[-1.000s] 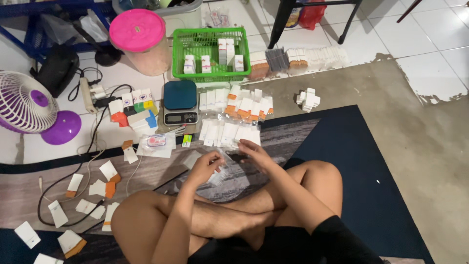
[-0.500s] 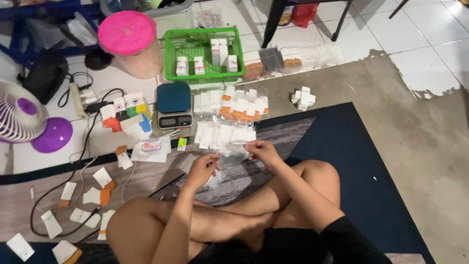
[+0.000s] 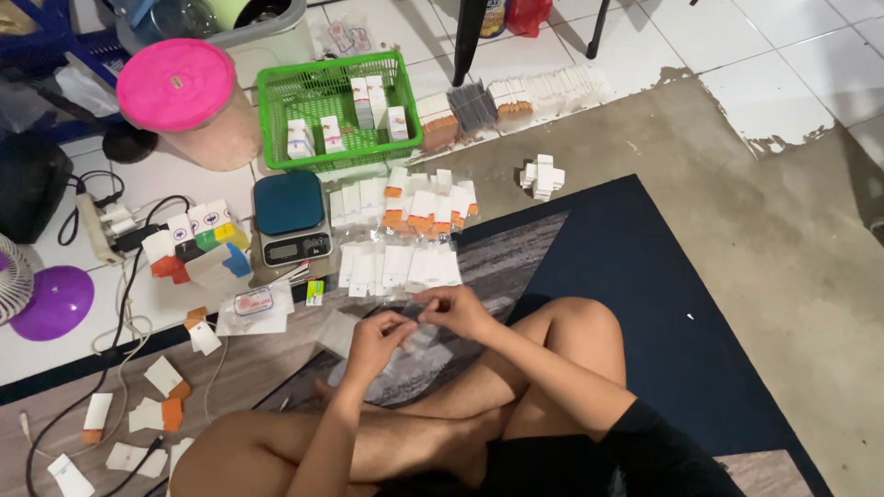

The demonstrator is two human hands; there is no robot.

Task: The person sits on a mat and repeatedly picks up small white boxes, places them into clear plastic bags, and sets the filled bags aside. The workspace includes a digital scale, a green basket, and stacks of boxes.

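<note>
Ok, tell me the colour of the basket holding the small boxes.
Green basket; it shows best in the head view.

Even, fairly bright indoor light falls from above, casting only soft shadows beside the green basket (image 3: 336, 103). White tiles beyond the basket glare slightly. Focus stays reasonably sharp, with mild wide-angle bending far from the basket.

What the left hand (image 3: 376, 339) and right hand (image 3: 458, 311) pinch between them is too small and blurred to tell. At nine o'clock, the white fan on a purple base (image 3: 41, 296) is cut by the edge.
</note>
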